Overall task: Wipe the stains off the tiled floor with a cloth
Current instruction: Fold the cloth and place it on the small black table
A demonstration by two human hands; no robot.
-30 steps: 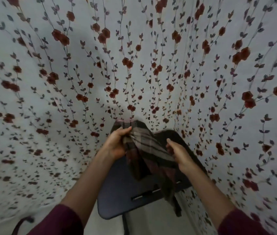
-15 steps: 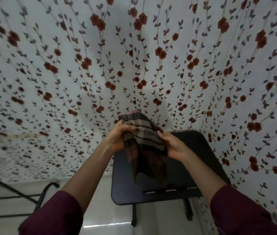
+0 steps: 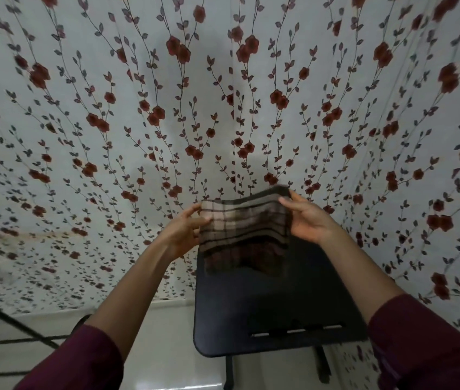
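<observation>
Cloth [image 3: 244,223]: plaid, stretched flat in the air between my hands, above the dark bench [image 3: 276,308], touching neither bench nor floor. Left hand [image 3: 185,230]: pinches the left edge, fingers partly curled. Right hand [image 3: 309,219]: pinches the upper right corner. Floor [image 3: 166,333]: pale tile, low in view; no stains that I can make out here. Progress: wiping not begun, by my reckoning; all left.
</observation>
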